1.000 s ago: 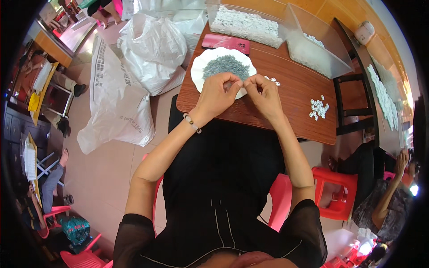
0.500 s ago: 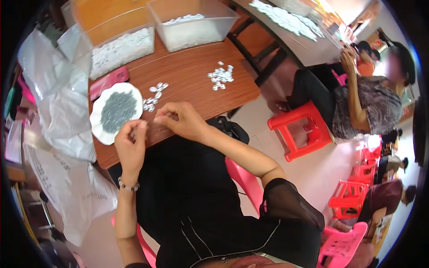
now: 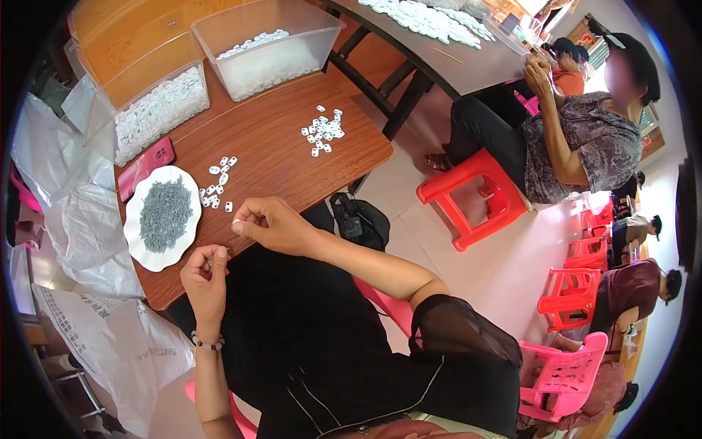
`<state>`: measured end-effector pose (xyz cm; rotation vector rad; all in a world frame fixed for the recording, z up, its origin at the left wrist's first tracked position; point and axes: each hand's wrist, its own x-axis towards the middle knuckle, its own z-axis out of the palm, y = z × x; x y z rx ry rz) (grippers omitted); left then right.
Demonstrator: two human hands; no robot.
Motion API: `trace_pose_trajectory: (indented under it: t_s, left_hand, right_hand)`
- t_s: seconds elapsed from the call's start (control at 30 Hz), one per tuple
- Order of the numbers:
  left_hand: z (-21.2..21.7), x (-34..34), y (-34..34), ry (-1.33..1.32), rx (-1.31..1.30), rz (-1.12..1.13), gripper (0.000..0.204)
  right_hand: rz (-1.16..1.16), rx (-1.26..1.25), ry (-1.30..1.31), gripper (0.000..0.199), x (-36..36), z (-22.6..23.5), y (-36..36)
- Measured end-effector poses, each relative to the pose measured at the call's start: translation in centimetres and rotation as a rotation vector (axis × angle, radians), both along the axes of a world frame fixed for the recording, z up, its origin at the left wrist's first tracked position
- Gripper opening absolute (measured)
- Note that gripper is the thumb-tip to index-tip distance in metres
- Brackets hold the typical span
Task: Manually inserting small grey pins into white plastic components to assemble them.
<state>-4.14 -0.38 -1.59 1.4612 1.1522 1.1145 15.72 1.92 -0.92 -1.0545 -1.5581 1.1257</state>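
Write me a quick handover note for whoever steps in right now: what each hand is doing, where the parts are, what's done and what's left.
Left hand: pinched at the table edge; whatever it holds is too small to see.
Right hand: pinching a small white piece.
Parts: white plate of grey pins to the left; loose white pieces beside it; a second pile further right; two clear bins of white pieces at the back.
Done: cannot tell which pieces are finished.
Left: many pins on the plate.

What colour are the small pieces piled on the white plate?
Grey, seen in the head view: small pieces on the plate.
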Motion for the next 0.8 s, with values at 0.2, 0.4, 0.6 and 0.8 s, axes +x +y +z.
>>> trace_pose_trajectory:
  t_s: [0.2,0.4,0.6,0.8]
  left_hand:
    - [0.7,0.2,-0.5,0.006,-0.012,0.004,0.018]
    - [1.4,0.9,-1.4,-0.060,-0.043,0.010,0.019]
    - [2.2,2.2,-1.3,-0.138,-0.069,-0.004,0.018]
    - [2.5,2.9,-1.0,-0.289,-0.115,0.025,0.017]
  right_hand:
    - [0.032,-0.032,0.028,0.017,0.2,0.1,-0.2]
    - [0.106,-0.133,0.123,0.018,0.5,0.4,-0.4]
    - [0.107,-0.134,0.143,0.016,0.8,1.1,-0.6]
    - [0.116,-0.082,0.106,0.016,1.0,1.2,-0.4]
